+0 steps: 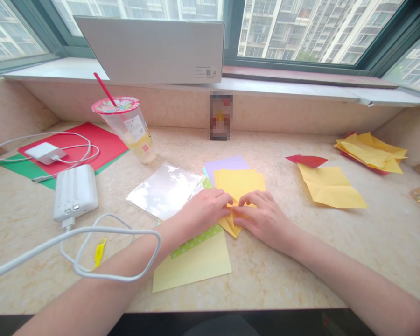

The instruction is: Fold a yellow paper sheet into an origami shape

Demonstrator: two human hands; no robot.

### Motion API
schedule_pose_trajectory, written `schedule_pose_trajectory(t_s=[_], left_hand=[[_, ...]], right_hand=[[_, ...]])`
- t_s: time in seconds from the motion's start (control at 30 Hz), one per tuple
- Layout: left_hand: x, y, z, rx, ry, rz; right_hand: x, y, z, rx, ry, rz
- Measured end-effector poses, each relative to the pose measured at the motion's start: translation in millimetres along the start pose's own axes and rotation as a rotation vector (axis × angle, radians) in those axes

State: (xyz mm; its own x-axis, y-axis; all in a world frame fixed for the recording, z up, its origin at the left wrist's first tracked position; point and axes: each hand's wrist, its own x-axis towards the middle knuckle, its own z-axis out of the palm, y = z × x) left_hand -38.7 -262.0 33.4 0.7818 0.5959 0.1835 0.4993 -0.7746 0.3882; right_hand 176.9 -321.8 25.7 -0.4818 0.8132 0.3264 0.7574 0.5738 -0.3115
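A folded piece of orange-yellow paper (pixel 233 223) lies on a stack of coloured sheets (pixel 240 179) in the middle of the marble counter. Both my hands press down on it with bent fingers. My left hand (pixel 205 210) covers its left side and my right hand (pixel 262 217) its right side, with the fingertips almost meeting over the fold. A pale yellow sheet (pixel 192 266) and a green dotted sheet (pixel 196 240) lie under my left wrist.
A clear plastic sleeve (pixel 166 189) lies left of the stack. A plastic drink cup with a red straw (pixel 131 128), a white power bank (pixel 75 191) with looping cable, and red and green sheets (pixel 101 142) sit left. Creased yellow paper (pixel 331 186) and a folded pile (pixel 371 151) lie right.
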Motion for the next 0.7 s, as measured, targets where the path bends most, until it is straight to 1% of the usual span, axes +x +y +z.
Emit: schedule_pose_trajectory(t_s=[0.13, 0.23, 0.3, 0.4, 0.5, 0.6, 0.7], left_hand=[[0, 0, -1.3, -0.060, -0.022, -0.042], [0, 0, -2.2, -0.115, -0.010, -0.059], [0, 0, -1.6, -0.137, -0.001, -0.066], [-1, 1, 0.4, -0.137, 0.011, -0.077], [-4, 4, 2.4, -0.126, 0.049, -0.103], [-7, 6, 3.8, -0.139, 0.099, -0.151], [-10, 8, 5.3, -0.146, 0.147, -0.200]], right_hand=[[-3, -4, -4, 0.012, -0.018, -0.108], [-8, -7, -10, 0.002, -0.088, -0.219], [-11, -8, -14, -0.026, -0.137, -0.258], [-14, -8, -18, -0.078, -0.196, -0.273], [-15, -9, -20, -0.090, -0.249, -0.309], [-14, -10, -22, -0.049, -0.273, -0.337], [-13, -12, -25, 0.044, -0.253, -0.300]])
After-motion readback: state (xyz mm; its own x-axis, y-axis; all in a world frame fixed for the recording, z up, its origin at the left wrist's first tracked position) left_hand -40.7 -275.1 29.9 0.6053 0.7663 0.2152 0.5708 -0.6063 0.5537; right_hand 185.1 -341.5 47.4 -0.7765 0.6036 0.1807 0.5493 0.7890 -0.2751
